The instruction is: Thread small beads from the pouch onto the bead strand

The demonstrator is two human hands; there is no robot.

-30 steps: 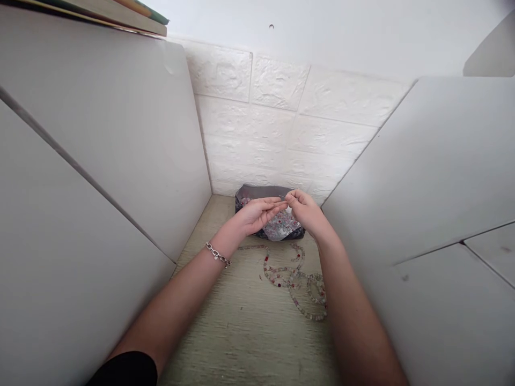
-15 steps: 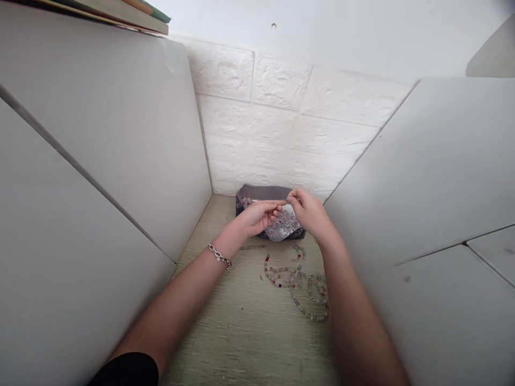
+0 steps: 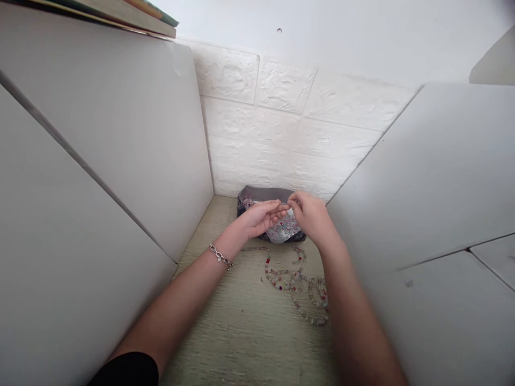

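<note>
Small pale and red beads fill a dark open bag (image 3: 269,193) with a silvery inside, at the foot of the wall. My left hand (image 3: 262,219) is over the bag, palm turned up, its fingertips close together; anything between them is too small to make out. Touching or nearly touching those fingertips, my right hand (image 3: 309,212) is closed in a pinch on something too small to name. A long beaded strand (image 3: 298,308) lies in loops on the surface nearer to me, partly behind my right forearm.
The pale green wooden surface (image 3: 241,332) narrows between a white panel (image 3: 120,118) on the left and another white panel (image 3: 434,171) on the right. A white brick-patterned wall (image 3: 257,128) closes the back. Books (image 3: 132,19) lie atop the left panel.
The thumb and fingers of my left hand have shifted slightly beside my right fingertips. The whole view has moved a little. My right hand keeps its pinch.
</note>
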